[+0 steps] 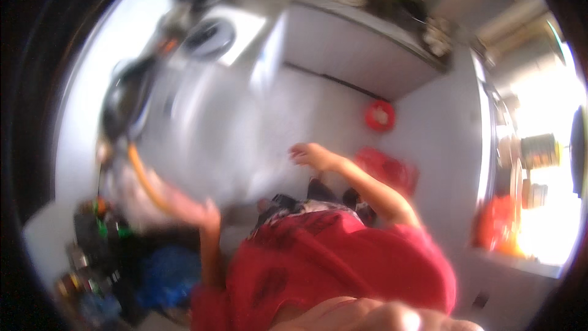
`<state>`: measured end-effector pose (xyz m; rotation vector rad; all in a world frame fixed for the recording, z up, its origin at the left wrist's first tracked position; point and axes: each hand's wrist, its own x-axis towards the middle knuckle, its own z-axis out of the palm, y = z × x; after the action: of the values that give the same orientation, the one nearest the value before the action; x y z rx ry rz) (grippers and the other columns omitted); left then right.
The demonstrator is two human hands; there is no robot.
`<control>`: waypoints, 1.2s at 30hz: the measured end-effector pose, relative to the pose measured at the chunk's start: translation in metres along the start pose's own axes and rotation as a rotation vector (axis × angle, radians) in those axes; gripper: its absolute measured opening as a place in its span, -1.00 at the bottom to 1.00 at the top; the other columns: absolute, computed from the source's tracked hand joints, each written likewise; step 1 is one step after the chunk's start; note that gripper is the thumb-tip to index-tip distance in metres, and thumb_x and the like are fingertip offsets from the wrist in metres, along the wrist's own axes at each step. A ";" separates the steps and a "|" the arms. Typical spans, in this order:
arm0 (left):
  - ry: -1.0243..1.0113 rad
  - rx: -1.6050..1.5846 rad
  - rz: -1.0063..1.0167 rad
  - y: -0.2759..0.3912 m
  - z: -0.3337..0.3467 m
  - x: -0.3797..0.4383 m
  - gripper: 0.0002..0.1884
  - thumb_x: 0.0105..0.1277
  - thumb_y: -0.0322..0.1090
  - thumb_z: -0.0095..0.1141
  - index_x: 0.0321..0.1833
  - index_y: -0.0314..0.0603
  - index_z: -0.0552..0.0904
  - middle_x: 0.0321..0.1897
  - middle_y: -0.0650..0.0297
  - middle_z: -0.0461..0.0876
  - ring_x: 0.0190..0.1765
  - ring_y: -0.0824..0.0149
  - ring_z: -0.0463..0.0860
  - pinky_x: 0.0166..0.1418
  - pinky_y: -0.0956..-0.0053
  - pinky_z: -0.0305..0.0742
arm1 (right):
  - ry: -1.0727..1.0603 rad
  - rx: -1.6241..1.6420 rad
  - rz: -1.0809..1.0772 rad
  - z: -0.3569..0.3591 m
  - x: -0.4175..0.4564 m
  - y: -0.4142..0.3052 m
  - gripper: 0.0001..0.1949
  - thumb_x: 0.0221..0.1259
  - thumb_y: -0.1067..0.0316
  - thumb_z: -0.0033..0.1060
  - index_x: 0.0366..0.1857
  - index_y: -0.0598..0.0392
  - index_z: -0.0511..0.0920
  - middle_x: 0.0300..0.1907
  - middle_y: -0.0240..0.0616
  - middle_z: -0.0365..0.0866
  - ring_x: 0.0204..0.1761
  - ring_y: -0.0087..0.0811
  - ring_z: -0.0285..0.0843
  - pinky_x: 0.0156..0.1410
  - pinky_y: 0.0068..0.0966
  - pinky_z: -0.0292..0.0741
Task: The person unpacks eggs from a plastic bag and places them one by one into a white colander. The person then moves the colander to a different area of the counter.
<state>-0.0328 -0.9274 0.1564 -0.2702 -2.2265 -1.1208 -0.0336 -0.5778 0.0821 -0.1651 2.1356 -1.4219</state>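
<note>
My left hand (195, 211) reaches out to the left and is strongly blurred. An orange-yellow curved strip (146, 184), possibly a hose or handle, runs right along its fingers. Whether the fingers close on the strip cannot be made out. Just beyond them is a smeared whitish-pink shape (133, 197). My right hand (314, 156) hangs in the air in front of my body, fingers loosely bent and apart, holding nothing. Between and ahead of the hands stretches a shiny grey metal surface (206, 133), blurred.
A dark rounded pan-like vessel (126, 94) stands at the left. Farther off is a white panel with a grey disc (210, 39). On the floor are a red bowl (390, 117) with pale contents and a red plastic item (390, 172). A blue bag (170, 276) lies lower left.
</note>
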 end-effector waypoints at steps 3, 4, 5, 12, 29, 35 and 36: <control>-0.168 -0.077 -0.004 0.057 0.049 0.011 -0.65 0.21 -0.53 -0.01 0.09 -0.30 0.49 0.18 0.01 0.44 0.23 0.07 0.42 0.31 0.22 0.28 | 0.121 0.305 0.207 -0.042 -0.047 0.015 -0.56 0.28 0.29 0.12 0.18 0.31 0.42 -0.03 -0.06 0.62 -0.04 -0.32 0.61 0.03 -0.46 0.54; -0.216 -0.134 -0.017 0.074 0.063 0.015 -0.65 0.17 -0.55 0.00 0.06 -0.28 0.52 0.17 0.02 0.45 0.23 0.07 0.42 0.30 0.22 0.29 | 0.164 0.380 0.280 -0.056 -0.066 0.015 -0.56 0.28 0.30 0.13 0.18 0.34 0.42 -0.07 -0.07 0.63 -0.08 -0.36 0.62 -0.02 -0.49 0.55; -0.244 -0.169 -0.048 0.090 0.071 0.016 -0.65 0.13 -0.58 0.01 0.03 -0.26 0.54 0.15 0.03 0.45 0.22 0.08 0.42 0.30 0.21 0.29 | 0.245 0.372 0.355 -0.058 -0.074 0.056 -0.60 0.28 0.32 0.14 0.13 0.33 0.45 -0.10 -0.10 0.65 -0.13 -0.39 0.63 -0.07 -0.52 0.56; -0.219 -0.089 -0.078 0.088 0.097 -0.005 -0.65 0.05 -0.63 -0.02 -0.09 -0.22 0.61 0.06 0.06 0.52 0.16 0.08 0.47 0.26 0.20 0.33 | 0.101 0.301 0.371 -0.106 -0.098 0.133 -0.62 0.27 0.31 0.16 0.08 0.33 0.46 -0.12 -0.12 0.66 -0.12 -0.34 0.64 -0.04 -0.44 0.59; -0.776 -0.387 0.169 0.121 0.199 0.090 -0.73 0.06 -0.60 -0.08 -0.16 -0.36 0.57 -0.05 0.07 0.55 0.10 0.07 0.47 0.24 0.20 0.34 | 0.604 0.087 0.347 -0.103 -0.199 0.039 -0.63 0.17 0.27 0.15 0.03 0.19 0.53 -0.05 -0.06 0.65 -0.01 -0.18 0.61 0.06 -0.31 0.52; -1.068 -0.434 0.379 0.230 0.349 0.048 -0.71 0.06 -0.64 -0.08 -0.17 -0.28 0.60 -0.03 0.13 0.58 0.11 0.09 0.46 0.24 0.22 0.35 | 0.808 0.347 0.329 -0.125 -0.290 0.145 -0.65 0.15 0.29 0.14 -0.03 0.28 0.52 -0.17 0.00 0.64 -0.18 -0.15 0.62 -0.03 -0.27 0.53; -1.097 -0.438 0.406 0.254 0.371 0.039 -0.71 0.07 -0.64 -0.08 -0.17 -0.27 0.60 -0.03 0.14 0.58 0.11 0.09 0.47 0.24 0.23 0.35 | 0.792 0.393 0.363 -0.133 -0.308 0.152 -0.66 0.23 0.31 0.08 0.01 0.28 0.50 -0.19 -0.06 0.62 -0.20 -0.26 0.59 -0.06 -0.35 0.52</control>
<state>-0.1154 -0.4843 0.1811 -1.7912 -2.5154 -1.3826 0.1856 -0.2826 0.1032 1.0354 2.2089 -1.8150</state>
